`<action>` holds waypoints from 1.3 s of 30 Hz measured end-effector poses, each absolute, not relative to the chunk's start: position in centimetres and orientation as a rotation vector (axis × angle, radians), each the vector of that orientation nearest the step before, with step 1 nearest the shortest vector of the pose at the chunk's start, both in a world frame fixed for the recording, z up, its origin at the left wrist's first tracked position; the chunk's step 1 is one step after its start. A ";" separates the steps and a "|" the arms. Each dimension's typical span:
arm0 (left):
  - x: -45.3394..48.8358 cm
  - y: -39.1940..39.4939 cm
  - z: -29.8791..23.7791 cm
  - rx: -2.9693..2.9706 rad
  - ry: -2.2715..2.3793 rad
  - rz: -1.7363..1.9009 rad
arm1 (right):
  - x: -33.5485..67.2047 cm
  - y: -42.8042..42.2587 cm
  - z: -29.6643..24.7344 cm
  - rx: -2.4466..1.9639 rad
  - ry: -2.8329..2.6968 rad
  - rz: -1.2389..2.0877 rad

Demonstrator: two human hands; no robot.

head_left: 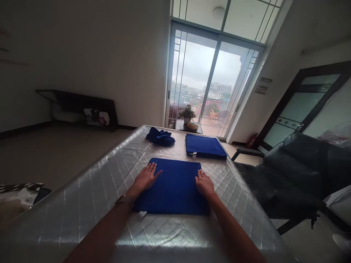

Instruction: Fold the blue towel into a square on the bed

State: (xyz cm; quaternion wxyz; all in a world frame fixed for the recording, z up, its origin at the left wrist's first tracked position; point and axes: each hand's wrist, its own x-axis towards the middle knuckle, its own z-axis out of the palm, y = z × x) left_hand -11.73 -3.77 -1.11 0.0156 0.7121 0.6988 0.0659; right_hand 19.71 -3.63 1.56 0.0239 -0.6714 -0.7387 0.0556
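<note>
A flat blue cloth (pixel 175 190), folded into a rectangle, lies in front of me with a small white tag at its near left edge. My left hand (pixel 146 176) rests flat on its left edge, fingers stretched and thumb apart. On the right edge lies my right hand (pixel 204 182), palm down with the fingers extended. Beyond it, to the right, is a neat stack of folded blue cloths (pixel 205 145) with a white tag showing. A crumpled blue cloth (pixel 160 136) sits at the far left of the table.
The table (pixel 90 197) wears a shiny silver quilted cover. A dark armchair (pixel 285 175) stands close along the right side. Past the far end are a small black table (pixel 178 126) with a potted plant (pixel 188 113) and glass sliding doors. A black bench (pixel 85 106) is by the left wall.
</note>
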 end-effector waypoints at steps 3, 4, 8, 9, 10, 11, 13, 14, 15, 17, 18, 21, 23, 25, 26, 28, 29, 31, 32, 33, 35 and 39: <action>-11.6 -3.9 -0.7 2.211 2.166 0.188 | 19.5 -2.9 2.5 -2.081 -2.258 0.171; -11.6 -4.0 -0.6 2.212 2.163 0.186 | 19.4 -2.5 2.7 -2.081 -2.244 0.160; -11.5 -4.1 -0.6 2.197 2.166 0.191 | 18.9 -0.6 2.8 -2.055 -2.235 0.103; -11.5 -4.1 -0.6 2.192 2.167 0.189 | 18.9 -0.2 2.5 -2.047 -2.241 0.105; -11.6 -4.0 -0.6 2.188 2.166 0.188 | 18.9 0.2 2.2 -2.044 -2.243 0.117; -11.6 -4.0 -0.7 2.185 2.164 0.186 | 18.9 0.5 1.8 -2.050 -2.241 0.138; -11.6 -4.0 -0.7 2.183 2.162 0.181 | 19.0 0.8 1.1 -2.066 -2.229 0.179; -11.6 -4.0 -0.7 2.184 2.162 0.173 | 19.1 0.9 0.8 -2.065 -2.222 0.192; -11.6 -4.0 -0.7 2.188 2.162 0.163 | 19.1 0.9 0.5 -2.059 -2.219 0.200; -11.6 -4.1 -0.6 2.194 2.159 0.151 | 19.2 0.9 0.3 -2.042 -2.215 0.200; -11.6 -4.1 -0.5 2.195 2.157 0.152 | 19.2 0.9 0.3 -2.039 -2.213 0.197; -11.5 -4.3 -0.2 2.197 2.151 0.168 | 19.1 0.9 0.4 -2.041 -2.207 0.196; -11.4 -4.5 -0.1 2.205 2.152 0.164 | 19.1 0.9 0.5 -2.036 -2.200 0.211; -11.4 -4.6 0.0 2.206 2.162 0.158 | 19.0 1.0 0.5 -2.033 -2.188 0.223; -11.4 -4.6 0.0 2.207 2.165 0.154 | 19.0 1.0 0.4 -2.032 -2.183 0.226; -11.5 -4.5 0.1 2.205 2.162 0.130 | 19.0 1.0 0.3 -2.029 -2.175 0.229; -11.5 -4.4 0.2 2.201 2.159 0.112 | 19.0 1.0 0.3 -2.027 -2.170 0.230; -11.4 -4.1 0.6 2.198 2.161 0.087 | 19.0 1.0 0.2 -2.020 -2.160 0.233; -11.1 -3.9 0.9 2.199 2.164 0.087 | 19.0 0.9 0.2 -2.015 -2.154 0.232; -10.6 -3.7 1.2 2.212 2.160 0.098 | 19.0 0.9 0.2 -2.009 -2.148 0.230; -9.0 -3.2 1.8 2.272 2.115 0.144 | 19.0 0.8 0.2 -1.999 -2.139 0.226; -2.7 -2.0 2.4 2.463 1.875 0.274 | 18.9 0.7 0.3 -2.007 -2.135 0.222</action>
